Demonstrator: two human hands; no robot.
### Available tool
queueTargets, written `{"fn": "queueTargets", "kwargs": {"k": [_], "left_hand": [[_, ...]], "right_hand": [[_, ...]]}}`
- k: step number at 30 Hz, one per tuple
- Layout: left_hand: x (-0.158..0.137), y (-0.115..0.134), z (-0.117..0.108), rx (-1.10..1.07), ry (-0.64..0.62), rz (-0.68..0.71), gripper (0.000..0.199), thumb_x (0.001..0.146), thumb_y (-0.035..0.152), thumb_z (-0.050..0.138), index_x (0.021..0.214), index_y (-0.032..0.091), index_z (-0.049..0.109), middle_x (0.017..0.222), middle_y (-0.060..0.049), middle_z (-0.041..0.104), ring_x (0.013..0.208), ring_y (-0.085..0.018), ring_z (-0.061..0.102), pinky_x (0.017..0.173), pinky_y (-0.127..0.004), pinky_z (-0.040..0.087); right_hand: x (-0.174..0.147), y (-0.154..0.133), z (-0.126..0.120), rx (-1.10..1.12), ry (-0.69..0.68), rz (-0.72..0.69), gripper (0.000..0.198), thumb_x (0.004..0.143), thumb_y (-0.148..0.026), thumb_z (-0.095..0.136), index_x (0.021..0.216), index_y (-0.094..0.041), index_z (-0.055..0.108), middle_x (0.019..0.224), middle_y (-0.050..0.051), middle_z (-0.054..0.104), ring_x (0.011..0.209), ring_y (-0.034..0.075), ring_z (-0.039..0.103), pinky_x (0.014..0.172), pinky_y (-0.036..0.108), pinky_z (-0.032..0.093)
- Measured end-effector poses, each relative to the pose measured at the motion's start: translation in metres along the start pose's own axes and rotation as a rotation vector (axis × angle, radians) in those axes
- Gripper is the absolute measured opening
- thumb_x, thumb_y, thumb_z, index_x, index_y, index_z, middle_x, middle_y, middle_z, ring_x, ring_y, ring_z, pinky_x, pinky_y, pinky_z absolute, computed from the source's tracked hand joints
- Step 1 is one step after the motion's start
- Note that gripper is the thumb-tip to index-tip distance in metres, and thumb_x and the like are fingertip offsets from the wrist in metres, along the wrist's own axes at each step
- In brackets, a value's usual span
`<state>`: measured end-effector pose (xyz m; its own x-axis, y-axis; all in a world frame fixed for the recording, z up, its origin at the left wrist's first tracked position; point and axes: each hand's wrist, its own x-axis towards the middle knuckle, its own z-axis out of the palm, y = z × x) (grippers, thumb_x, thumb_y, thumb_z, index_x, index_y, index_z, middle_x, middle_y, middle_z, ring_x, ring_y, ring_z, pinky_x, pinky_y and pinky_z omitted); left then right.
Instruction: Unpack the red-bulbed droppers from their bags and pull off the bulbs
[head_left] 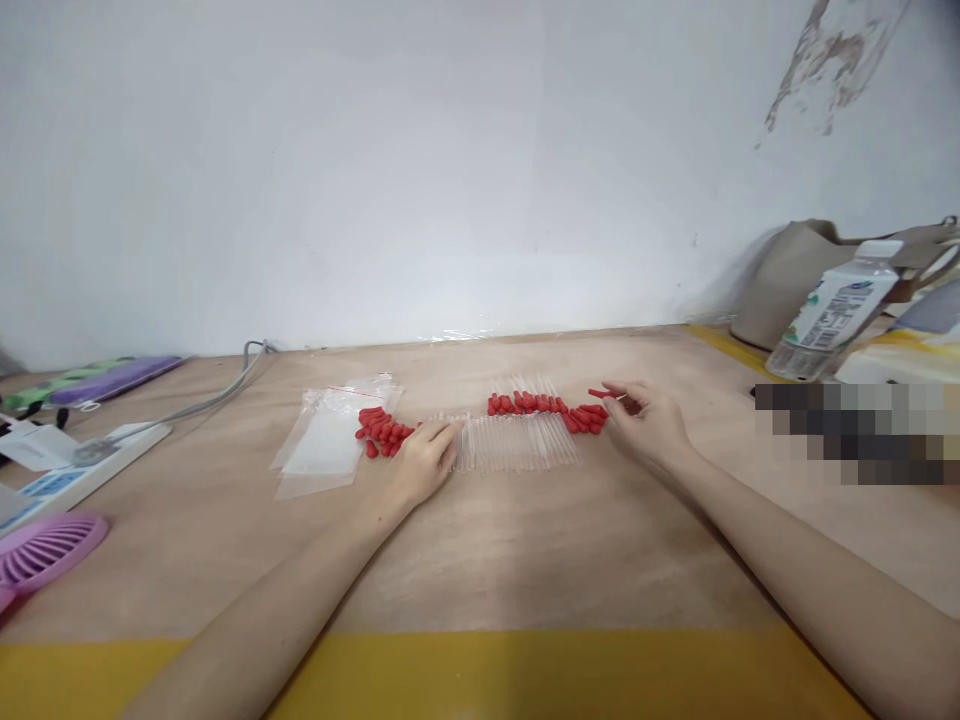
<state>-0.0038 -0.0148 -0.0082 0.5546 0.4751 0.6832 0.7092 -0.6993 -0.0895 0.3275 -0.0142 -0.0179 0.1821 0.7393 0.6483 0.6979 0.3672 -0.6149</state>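
My right hand (646, 424) pinches a red rubber dropper bulb (598, 393), its narrow end pointing left. Just below that hand lies a small pile of loose red bulbs (586, 418). My left hand (429, 458) rests over the left end of a row of clear thin tubes (517, 443), fingers stretched out to the right and thumb apart; what lies under the fingers is hidden. Behind this row, several tubes fitted with red bulbs (527, 402) lie side by side, clear ends toward the wall. Another heap of red bulbs (381, 432) sits left of my left hand.
Clear zip bags (322, 445) lie left of the bulbs. Farther left are a power strip (90, 475) with a grey cable (202, 404), a pink fan (52, 552) and a purple pouch (120, 380). A plastic bottle (836, 315) and a beige bag (784, 280) stand at right.
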Motion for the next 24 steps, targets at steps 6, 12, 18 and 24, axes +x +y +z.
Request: {"fn": "queueTargets", "kwargs": {"k": [6, 12, 18, 24], "left_hand": [[0.001, 0.009, -0.001, -0.190, 0.015, -0.039, 0.026, 0.081, 0.025, 0.050, 0.105, 0.018, 0.058, 0.095, -0.008, 0.063, 0.085, -0.019, 0.059, 0.075, -0.032, 0.051], [0.001, 0.012, -0.009, -0.188, -0.057, -0.046, 0.036, 0.078, 0.036, 0.056, 0.109, 0.018, 0.057, 0.102, -0.009, 0.060, 0.094, -0.022, 0.054, 0.083, -0.039, 0.046], [0.001, 0.012, -0.013, -0.166, -0.105, -0.065, 0.036, 0.078, 0.038, 0.056, 0.110, 0.021, 0.058, 0.107, -0.008, 0.058, 0.099, -0.024, 0.052, 0.086, -0.041, 0.043], [0.000, 0.010, -0.010, -0.182, -0.128, -0.087, 0.045, 0.075, 0.045, 0.058, 0.114, 0.022, 0.055, 0.113, -0.008, 0.055, 0.106, -0.024, 0.050, 0.090, -0.042, 0.041]], "right_hand": [[-0.001, -0.006, 0.001, -0.135, -0.027, -0.125, 0.023, 0.072, -0.033, 0.055, 0.087, -0.018, 0.062, 0.079, 0.006, 0.065, 0.072, 0.020, 0.055, 0.059, 0.032, 0.044], [-0.001, -0.009, 0.004, -0.271, -0.065, -0.173, 0.021, 0.073, -0.035, 0.056, 0.087, -0.020, 0.061, 0.082, 0.004, 0.067, 0.080, 0.023, 0.055, 0.074, 0.040, 0.040], [-0.002, -0.006, 0.003, -0.255, -0.027, -0.185, 0.021, 0.074, -0.036, 0.056, 0.086, -0.021, 0.063, 0.086, 0.005, 0.066, 0.084, 0.024, 0.055, 0.075, 0.039, 0.038], [0.001, -0.019, 0.007, -0.265, -0.025, -0.168, 0.017, 0.075, -0.035, 0.054, 0.077, -0.021, 0.064, 0.078, 0.004, 0.065, 0.081, 0.022, 0.053, 0.074, 0.036, 0.033]]}}
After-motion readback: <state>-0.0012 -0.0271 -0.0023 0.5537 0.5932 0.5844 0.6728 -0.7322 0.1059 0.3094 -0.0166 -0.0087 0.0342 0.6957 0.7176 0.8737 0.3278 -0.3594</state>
